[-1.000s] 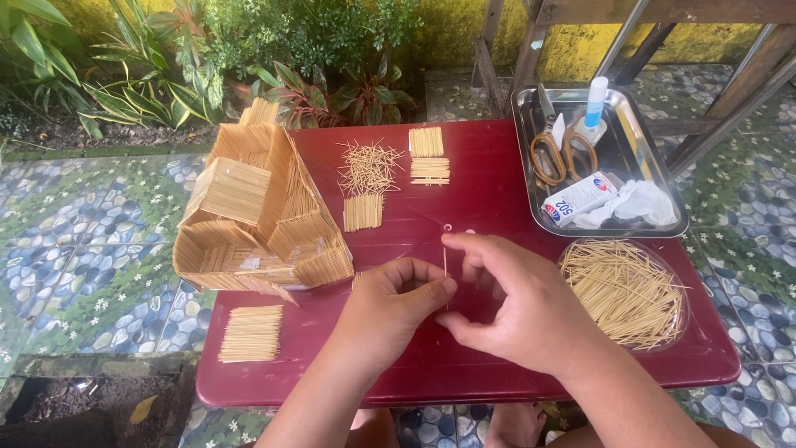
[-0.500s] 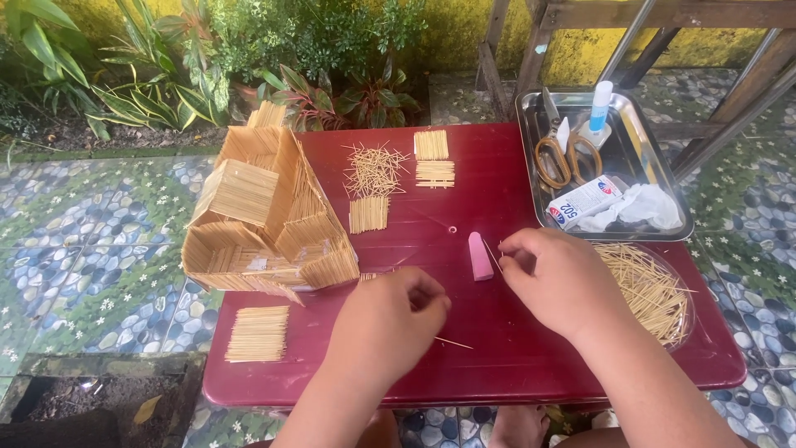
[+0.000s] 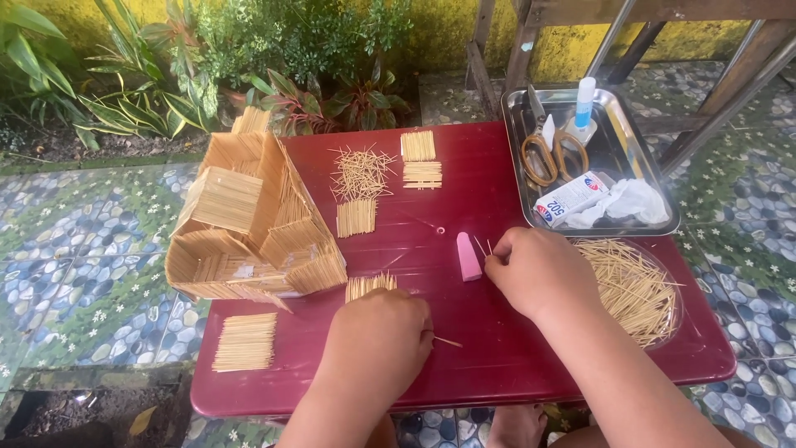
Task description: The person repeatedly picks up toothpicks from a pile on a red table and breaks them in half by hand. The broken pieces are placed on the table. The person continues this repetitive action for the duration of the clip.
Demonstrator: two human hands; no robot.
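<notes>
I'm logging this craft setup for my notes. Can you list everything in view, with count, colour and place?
Low plastic table: one, dark red, centre.
House model of glued toothpicks: one, tan, table's left part.
Flat toothpick panels: about five, tan, front left, near the left hand and upper middle.
Loose toothpick heap: one, tan, upper middle.
Large toothpick pile: one, tan, right of the right hand.
Small pink block: one, beside the right hand.
Metal tray: one, silver, top right.
Scissors: one, orange handles, in tray.
Glue bottle: one, white with blue cap, in tray.
Small box: one, white, in tray.
White cloth: one, in tray.
Left hand: holds a toothpick.
Right hand: pinches toothpicks.
</notes>
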